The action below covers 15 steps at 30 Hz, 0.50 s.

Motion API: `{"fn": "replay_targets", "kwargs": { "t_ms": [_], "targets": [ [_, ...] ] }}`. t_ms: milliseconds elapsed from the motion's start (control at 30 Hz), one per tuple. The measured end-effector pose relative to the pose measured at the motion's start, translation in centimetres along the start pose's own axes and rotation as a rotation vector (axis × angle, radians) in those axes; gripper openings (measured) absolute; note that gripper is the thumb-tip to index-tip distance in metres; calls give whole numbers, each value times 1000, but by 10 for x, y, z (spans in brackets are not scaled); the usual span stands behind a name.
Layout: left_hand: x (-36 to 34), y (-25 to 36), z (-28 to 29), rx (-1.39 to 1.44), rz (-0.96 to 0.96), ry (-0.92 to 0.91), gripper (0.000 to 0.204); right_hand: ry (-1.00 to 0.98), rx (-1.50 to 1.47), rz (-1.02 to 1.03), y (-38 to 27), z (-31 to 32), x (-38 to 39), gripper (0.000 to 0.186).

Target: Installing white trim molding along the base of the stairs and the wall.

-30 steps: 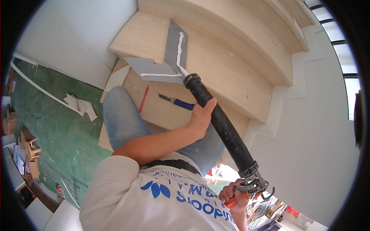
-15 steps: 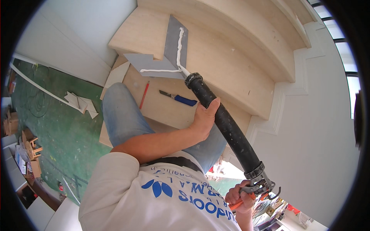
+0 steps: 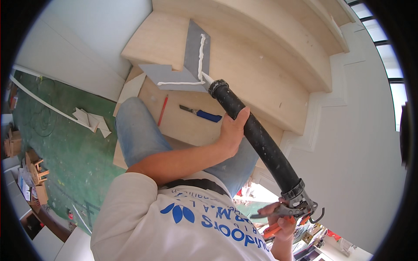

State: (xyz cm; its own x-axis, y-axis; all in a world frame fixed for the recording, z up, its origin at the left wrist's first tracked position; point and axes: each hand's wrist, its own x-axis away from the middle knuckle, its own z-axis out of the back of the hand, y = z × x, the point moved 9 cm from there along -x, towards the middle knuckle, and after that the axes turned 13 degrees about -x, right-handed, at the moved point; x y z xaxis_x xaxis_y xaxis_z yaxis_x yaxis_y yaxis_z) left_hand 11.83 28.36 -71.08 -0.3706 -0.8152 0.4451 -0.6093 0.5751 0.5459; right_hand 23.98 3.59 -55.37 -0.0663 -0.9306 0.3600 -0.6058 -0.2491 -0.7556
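Note:
My left hand [image 3: 235, 128] is wrapped round the black barrel of a caulking gun [image 3: 265, 148], near its front end. At the rear, my right hand [image 3: 282, 222] holds the orange grip, with the metal trigger lever standing apart from it. The white nozzle [image 3: 207, 78] points at the corner of a grey angled panel piece [image 3: 191, 56] lying on a wooden stair tread. A white bead of sealant [image 3: 200, 56] runs along both arms of the panel and meets at that corner. I cannot tell whether the nozzle tip touches the bead.
On the lower step lie a red pencil [image 3: 163, 110] and a blue-handled utility knife [image 3: 201, 113]. White offcuts [image 3: 92, 121] rest on the green floor at left, near a small wooden stool [image 3: 38, 172]. A white panelled wall [image 3: 344, 169] borders the stairs at right.
The trigger lever has swung away from the orange grip as my right hand's fingers loosened. The gun's rear end has shifted slightly right. The bead looks the same.

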Motion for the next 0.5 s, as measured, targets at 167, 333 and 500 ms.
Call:
{"fn": "replay_targets", "kwargs": {
  "t_ms": [167,333,500],
  "targets": [
    [-26,36,-9,-20,-32,22,36,-24,-46,30,-10,-16,-37,65],
    [-83,55,9,-187,-37,93,40,-102,-244,12,9,-38,-88,60],
    [-91,82,6,-225,-21,131,39,-81,-214,90,12,-49,-109,53]
  ]
}}
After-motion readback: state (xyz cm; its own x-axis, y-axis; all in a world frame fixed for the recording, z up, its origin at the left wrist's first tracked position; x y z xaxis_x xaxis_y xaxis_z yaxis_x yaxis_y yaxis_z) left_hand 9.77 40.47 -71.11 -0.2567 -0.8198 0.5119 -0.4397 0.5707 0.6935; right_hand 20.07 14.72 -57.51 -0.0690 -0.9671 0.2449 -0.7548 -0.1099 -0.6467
